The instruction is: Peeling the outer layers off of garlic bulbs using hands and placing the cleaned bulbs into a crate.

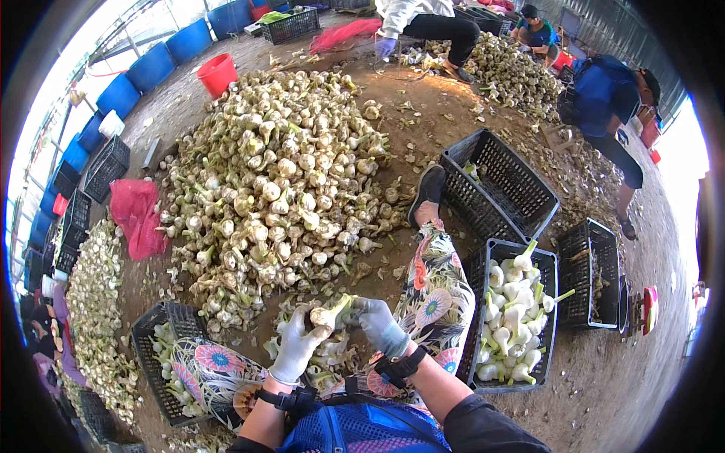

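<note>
Between my gloved hands, over my lap, is a garlic bulb [322,318] with a pale green stem. My left hand [295,346] grips it by the round root end. At the stem, the fingers of my right hand [382,327] are closed; their tips are partly hidden. Below lie peeled-off garlic skins [334,354] between my legs. A large heap of unpeeled garlic [277,187] with dirty skins spreads in front of me. Beside my right leg stands a black plastic crate [552,340] holding clean white garlic bulbs [512,317]. Another crate [148,362] by my left leg also contains garlic.
A black crate [498,195] with a little garlic stands beyond my right foot; another crate [589,272] is farther right. A red bucket [217,76] and a pink mesh sack [136,218] border the heap. One person [609,107] bends at right; others work behind and at left.
</note>
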Demonstrator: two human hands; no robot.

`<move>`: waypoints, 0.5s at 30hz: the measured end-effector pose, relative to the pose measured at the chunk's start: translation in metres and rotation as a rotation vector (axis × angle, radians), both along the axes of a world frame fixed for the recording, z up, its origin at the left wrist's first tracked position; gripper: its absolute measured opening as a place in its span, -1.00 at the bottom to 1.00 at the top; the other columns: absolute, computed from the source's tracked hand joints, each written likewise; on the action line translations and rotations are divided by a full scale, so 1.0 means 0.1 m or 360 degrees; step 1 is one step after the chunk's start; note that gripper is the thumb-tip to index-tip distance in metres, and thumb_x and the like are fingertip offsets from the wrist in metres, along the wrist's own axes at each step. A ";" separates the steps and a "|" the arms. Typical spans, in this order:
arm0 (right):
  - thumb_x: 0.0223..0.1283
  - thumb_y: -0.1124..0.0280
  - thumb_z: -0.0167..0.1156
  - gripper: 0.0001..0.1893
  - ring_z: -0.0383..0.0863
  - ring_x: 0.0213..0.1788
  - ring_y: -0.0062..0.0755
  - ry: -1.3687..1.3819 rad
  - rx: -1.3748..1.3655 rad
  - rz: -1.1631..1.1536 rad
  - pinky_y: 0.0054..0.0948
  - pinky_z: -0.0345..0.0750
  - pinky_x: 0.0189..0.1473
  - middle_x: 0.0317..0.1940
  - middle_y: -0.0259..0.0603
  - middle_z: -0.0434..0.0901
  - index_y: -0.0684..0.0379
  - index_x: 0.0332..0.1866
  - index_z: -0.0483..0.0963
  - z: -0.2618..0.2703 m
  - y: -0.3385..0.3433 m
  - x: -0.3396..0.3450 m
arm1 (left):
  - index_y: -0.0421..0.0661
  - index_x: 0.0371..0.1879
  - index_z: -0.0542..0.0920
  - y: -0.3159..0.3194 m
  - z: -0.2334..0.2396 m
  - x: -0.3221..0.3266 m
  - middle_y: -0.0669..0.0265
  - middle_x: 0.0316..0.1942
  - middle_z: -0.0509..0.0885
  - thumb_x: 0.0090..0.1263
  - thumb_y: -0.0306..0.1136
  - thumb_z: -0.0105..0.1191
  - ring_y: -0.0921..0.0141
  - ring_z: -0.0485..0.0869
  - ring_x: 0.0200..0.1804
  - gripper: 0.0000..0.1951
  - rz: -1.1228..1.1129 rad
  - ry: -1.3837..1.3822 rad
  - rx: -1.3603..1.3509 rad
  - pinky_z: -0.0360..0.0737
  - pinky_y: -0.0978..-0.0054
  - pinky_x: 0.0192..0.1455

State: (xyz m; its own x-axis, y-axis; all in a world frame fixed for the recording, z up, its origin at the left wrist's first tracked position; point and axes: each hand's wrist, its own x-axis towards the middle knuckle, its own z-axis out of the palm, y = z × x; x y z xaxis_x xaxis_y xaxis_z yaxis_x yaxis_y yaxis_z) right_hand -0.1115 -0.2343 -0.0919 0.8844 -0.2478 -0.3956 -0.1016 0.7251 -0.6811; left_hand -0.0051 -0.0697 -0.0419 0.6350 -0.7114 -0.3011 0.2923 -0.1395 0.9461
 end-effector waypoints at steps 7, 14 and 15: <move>0.31 0.59 0.24 -0.78 0.64 -0.13 -0.61 0.0046 -0.0133 -0.0108 -0.57 0.58 -0.01 -0.12 -0.33 0.71 0.34 0.03 0.58 0.19 0.07 0.16 | -0.27 0.17 0.45 -0.10 0.04 0.05 0.29 -0.03 0.61 0.42 -0.31 0.20 0.48 0.56 0.02 -0.56 -0.0064 -0.0456 0.0082 0.48 0.49 0.19; 0.22 0.68 0.18 -0.76 0.65 -0.20 -0.62 0.0005 -0.0506 -0.0082 -0.56 0.59 -0.08 -0.20 -0.33 0.73 0.34 -0.03 0.62 0.20 -0.01 0.17 | -0.22 0.30 0.37 -0.09 0.17 0.09 0.39 -0.03 0.54 0.59 -0.20 0.01 0.54 0.50 -0.01 -0.55 0.0031 0.0384 -0.0313 0.47 0.48 0.20; 0.22 0.68 0.18 -0.76 0.65 -0.20 -0.62 0.0008 -0.0499 -0.0068 -0.56 0.59 -0.08 -0.20 -0.33 0.73 0.34 -0.03 0.62 0.21 0.00 0.16 | -0.22 0.29 0.39 -0.10 0.19 0.08 0.39 -0.04 0.54 0.60 -0.20 -0.01 0.54 0.50 -0.02 -0.57 0.0052 0.0334 -0.0300 0.46 0.50 0.20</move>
State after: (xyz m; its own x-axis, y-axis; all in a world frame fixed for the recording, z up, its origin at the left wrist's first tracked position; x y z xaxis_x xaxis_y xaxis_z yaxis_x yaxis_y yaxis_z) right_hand -0.0953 -0.2341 -0.0713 0.8686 -0.3954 -0.2986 -0.0794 0.4838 -0.8716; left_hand 0.0031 -0.0794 -0.0234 0.5962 -0.7476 -0.2927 0.4858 0.0457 0.8729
